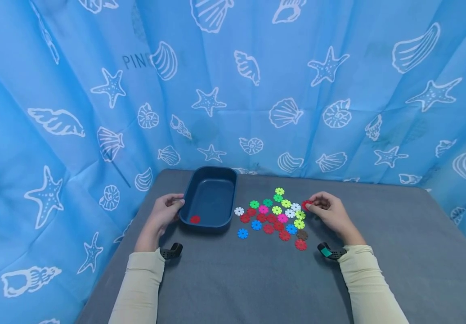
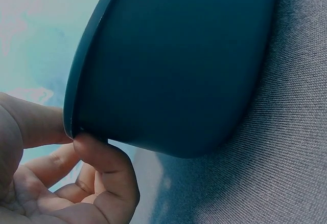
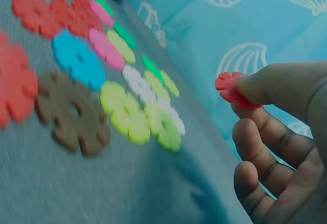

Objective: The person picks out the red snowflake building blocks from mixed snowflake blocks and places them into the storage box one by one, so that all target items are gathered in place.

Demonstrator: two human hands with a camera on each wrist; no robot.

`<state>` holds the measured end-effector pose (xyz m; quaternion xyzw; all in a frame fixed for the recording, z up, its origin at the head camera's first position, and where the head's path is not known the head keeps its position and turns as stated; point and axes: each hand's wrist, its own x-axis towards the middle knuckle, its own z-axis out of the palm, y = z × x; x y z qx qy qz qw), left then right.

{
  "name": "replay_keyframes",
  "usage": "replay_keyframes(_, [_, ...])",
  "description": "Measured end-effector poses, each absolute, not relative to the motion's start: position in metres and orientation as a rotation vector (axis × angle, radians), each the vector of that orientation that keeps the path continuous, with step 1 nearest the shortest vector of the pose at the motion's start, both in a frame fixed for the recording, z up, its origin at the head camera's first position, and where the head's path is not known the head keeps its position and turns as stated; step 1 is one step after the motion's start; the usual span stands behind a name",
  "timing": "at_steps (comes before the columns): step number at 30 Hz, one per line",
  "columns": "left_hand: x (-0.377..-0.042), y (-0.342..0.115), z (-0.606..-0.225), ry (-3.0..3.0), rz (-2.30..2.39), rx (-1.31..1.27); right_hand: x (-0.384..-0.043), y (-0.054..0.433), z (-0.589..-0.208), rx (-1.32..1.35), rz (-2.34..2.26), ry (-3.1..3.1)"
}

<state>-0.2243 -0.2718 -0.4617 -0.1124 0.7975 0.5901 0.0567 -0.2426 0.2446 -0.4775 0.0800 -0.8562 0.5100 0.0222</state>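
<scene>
My left hand (image 1: 165,215) pinches the rim of a dark blue tray (image 1: 233,198) at its left side; in the left wrist view the thumb and a bent finger (image 2: 110,165) grip that rim. One red notched disc (image 1: 194,219) lies inside the tray at the near left corner. Above the cloth, right of the scattered discs, my right hand (image 1: 332,216) holds a red snowflake-shaped disc (image 3: 225,86) between thumb and index finger. Its other fingers are loosely bent. Several notched plastic discs lie between the hands, among them a brown disc (image 3: 74,111) and a blue disc (image 1: 243,233).
A grey cloth (image 1: 249,283) covers the table. Behind it and to both sides hangs a blue curtain (image 1: 225,67) printed with white shells and starfish. Some discs overlap, with red ones grouped in the middle of the spread. Each wrist wears a black band (image 1: 171,251).
</scene>
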Motion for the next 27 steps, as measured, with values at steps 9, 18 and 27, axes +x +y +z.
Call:
replay_keyframes(9, [-0.226,-0.271,-0.463,2.413,1.797,-0.363,-0.244,0.231,-0.471,0.322,1.619,-2.572])
replay_keyframes(18, [-0.224,-0.271,-0.462,2.410,1.800,-0.345,-0.243,0.208,-0.457,0.348,1.717,-2.490])
replay_keyframes(27, [-0.223,-0.271,-0.462,2.411,1.805,-0.345,-0.245,0.186,-0.447,0.425,1.827,-2.386])
